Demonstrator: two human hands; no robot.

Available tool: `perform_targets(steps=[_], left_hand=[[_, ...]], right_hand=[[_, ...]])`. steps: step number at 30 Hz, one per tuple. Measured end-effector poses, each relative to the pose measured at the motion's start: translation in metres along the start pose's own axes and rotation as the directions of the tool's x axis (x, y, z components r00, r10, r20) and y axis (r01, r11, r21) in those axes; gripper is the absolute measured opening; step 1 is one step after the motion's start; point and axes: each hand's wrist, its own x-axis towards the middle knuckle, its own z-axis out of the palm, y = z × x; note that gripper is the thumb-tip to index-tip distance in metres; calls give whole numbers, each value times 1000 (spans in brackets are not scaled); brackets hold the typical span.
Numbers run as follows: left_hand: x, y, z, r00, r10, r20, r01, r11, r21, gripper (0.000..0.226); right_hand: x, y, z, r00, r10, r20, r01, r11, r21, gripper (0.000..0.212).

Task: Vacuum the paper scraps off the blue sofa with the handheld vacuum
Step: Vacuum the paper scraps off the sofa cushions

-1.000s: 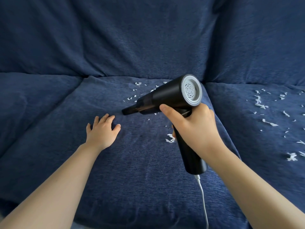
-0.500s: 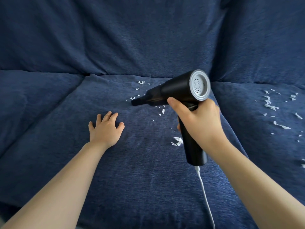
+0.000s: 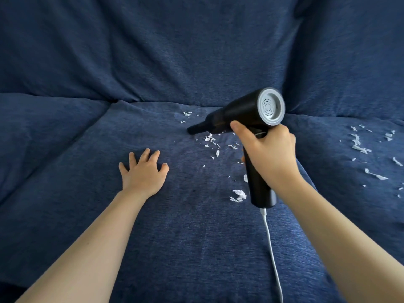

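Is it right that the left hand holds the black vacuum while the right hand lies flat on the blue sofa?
Not quite: the hands are swapped. The head view shows the right hand gripping the black vacuum, while the left hand rests on the blue sofa.

Soft, even daylight fills the scene, moderately bright, with no hard glare. The blue sofa [image 3: 196, 248] reads darker in the creases between cushions and toward the corners, where the frame dims. A faint, diffuse shadow lies on the fabric beside the left hand [image 3: 143, 173]. The grey rear grille of the handheld vacuum [image 3: 240, 114] catches the brightest highlight. Focus is fairly sharp at centre; the paper scraps [image 3: 238, 195] are crisp. The wide lens bows the cushion seams and stretches the forearms at the lower edges, which look slightly smeared.
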Motion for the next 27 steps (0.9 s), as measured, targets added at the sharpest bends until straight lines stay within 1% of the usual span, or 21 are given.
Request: perform_targets(steps=[2, 4, 6, 9, 11, 14, 16, 18, 23, 27], left_hand=[[1, 1, 0, 1000, -7, 8, 7, 1000, 8, 58], [2, 2, 1, 1000, -13, 14, 13, 1000, 17, 58], [2, 2, 1, 1000, -17, 14, 17, 1000, 20, 58], [4, 4, 2, 1000, -16, 13, 16, 1000, 20, 58], [6, 5, 2, 1000, -21, 11, 21, 1000, 23, 58], [9, 6, 3, 999, -31, 14, 31, 999, 25, 57], [11, 7, 3, 999, -32, 14, 32, 999, 30, 57], [12, 9, 4, 1000, -28, 12, 27, 999, 37, 57], [19, 12, 5, 1000, -23, 15, 22, 999, 48, 57], [21, 13, 7, 1000, -17, 8, 17, 998, 61, 58]], right_hand=[[5, 2, -1, 1000, 0, -23, 0, 1000, -6, 55], [8, 2, -1, 1000, -1, -16, 1, 1000, -7, 54], [10, 2, 2, 1000, -10, 13, 10, 1000, -4, 53], [13, 3, 11, 995, -10, 97, 4, 998, 65, 55], [18, 5, 19, 992, -16, 126, 7, 997, 75, 56], [29, 5, 26, 995, -40, 93, 34, 997, 64, 56], [37, 3, 26, 997, -59, 45, 58, 998, 15, 57], [45, 1, 26, 999, -49, 11, 49, 999, -19, 58], [57, 5, 34, 998, -52, 20, 52, 999, -12, 59], [66, 5, 41, 999, -46, 10, 47, 999, -17, 54]])
